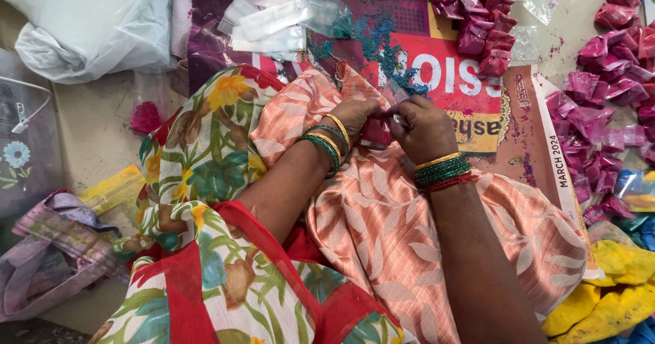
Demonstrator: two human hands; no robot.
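Small red packet (376, 131): pinched between left hand (353, 117) and right hand (424, 130), fingers of both clamped on it, over the lap.

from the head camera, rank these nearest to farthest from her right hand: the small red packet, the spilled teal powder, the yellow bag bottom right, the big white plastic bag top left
1. small red packet: pinched between both hands, touching the right hand.
2. spilled teal powder: just above the hand, on the printed sheet.
3. yellow bag: bottom right corner.
4. big white plastic bag: top left corner, farthest.
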